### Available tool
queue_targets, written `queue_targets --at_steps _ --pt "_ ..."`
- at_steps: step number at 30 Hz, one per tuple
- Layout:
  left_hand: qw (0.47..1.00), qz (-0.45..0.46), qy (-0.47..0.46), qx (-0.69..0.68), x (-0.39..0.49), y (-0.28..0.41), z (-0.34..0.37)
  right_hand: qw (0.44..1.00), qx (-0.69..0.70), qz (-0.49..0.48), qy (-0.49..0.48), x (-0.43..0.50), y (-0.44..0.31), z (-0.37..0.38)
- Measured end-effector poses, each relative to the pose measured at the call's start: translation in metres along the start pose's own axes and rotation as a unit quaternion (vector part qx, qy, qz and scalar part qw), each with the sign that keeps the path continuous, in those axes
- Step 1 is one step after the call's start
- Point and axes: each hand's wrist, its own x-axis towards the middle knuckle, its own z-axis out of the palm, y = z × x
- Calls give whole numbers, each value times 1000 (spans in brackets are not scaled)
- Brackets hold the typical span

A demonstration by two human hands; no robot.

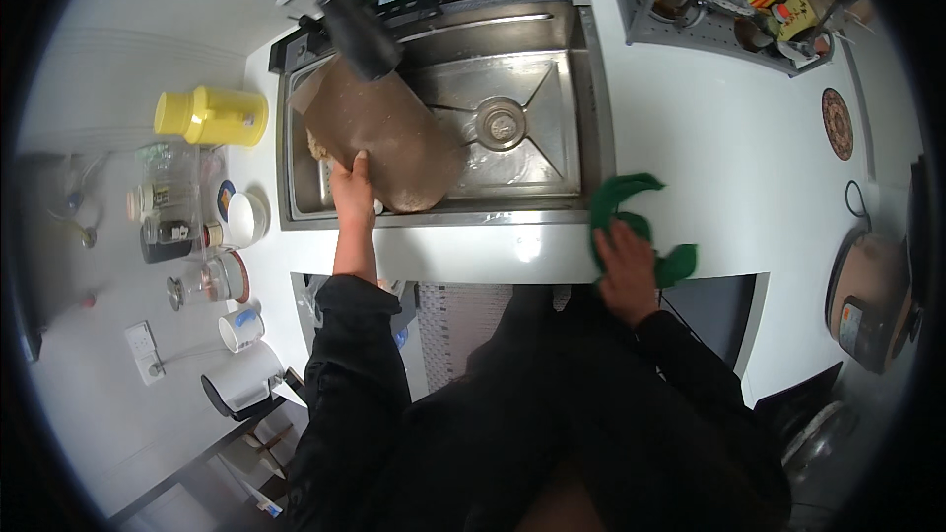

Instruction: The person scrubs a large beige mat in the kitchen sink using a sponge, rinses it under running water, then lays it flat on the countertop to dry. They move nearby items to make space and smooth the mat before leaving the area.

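Observation:
My left hand (353,192) grips the near left edge of a brown, rounded, sheet-like object (384,133), its thumb on top. This brown piece is tilted over the left part of a stainless steel sink (510,176); I cannot tell what it is made of. Pale, crumbly-looking material shows at its left edge. Over the sink's right front corner, my right hand (627,266) presses on a crumpled green cloth (669,266) with the fingers spread. Part of that cloth lies on the white countertop (702,140). The round drain (502,124) is uncovered.
A dark faucet head (362,37) hangs over the brown piece. To the left stand a yellow thermos jug (214,116), a white bowl (246,219) and several jars. A grey rack (709,44) of packages stands back right, a rice cooker (872,295) at far right.

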Motion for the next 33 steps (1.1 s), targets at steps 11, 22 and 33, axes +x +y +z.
queue_targets --at_steps 11,22,33 --pt "993 83 -83 15 6 24 -47 949 -4 -314 32 138 -235 142" --pt "992 108 62 5 -2 4 -19 935 50 -339 92 80 -112 86" --pt "924 -100 135 -343 -19 -19 70 972 23 9 233 -18 72 -116"
